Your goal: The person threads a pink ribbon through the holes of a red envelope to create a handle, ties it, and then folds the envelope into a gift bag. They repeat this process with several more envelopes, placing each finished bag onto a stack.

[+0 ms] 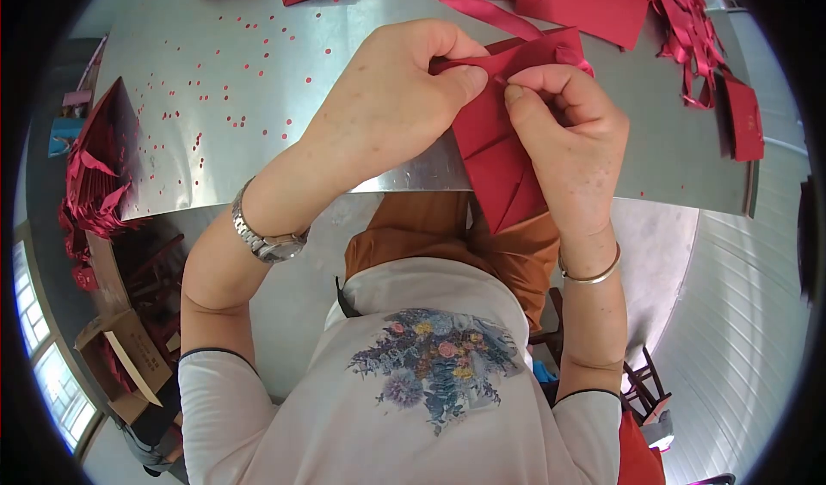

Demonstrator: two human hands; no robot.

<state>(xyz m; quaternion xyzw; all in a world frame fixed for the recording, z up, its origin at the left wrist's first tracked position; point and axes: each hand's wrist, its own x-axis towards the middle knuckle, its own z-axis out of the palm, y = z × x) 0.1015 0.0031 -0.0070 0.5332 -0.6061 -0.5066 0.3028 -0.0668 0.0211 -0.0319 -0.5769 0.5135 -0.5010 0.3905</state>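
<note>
A folded red paper bag [501, 171] hangs over the front edge of the metal table, creased across its lower part. My left hand [404, 94] is closed on its upper edge, thumb on the near face and fingers behind. My right hand [572, 132] pinches thumb and forefinger at the bag's face, where a small tip of ribbon shows between them. A pinkish-red satin ribbon [482, 8] trails from the bag's top toward the far side, and part of it bulges beside my right fingers. Any holes in the bag are hidden.
Red paper dots lie scattered over the metal table [361, 46]. More red bags [585, 3] are at the far side, with a bundle of ribbons [684, 29] at right. A stack of red bags [95, 158] stands at left, above an open cardboard box [129, 356].
</note>
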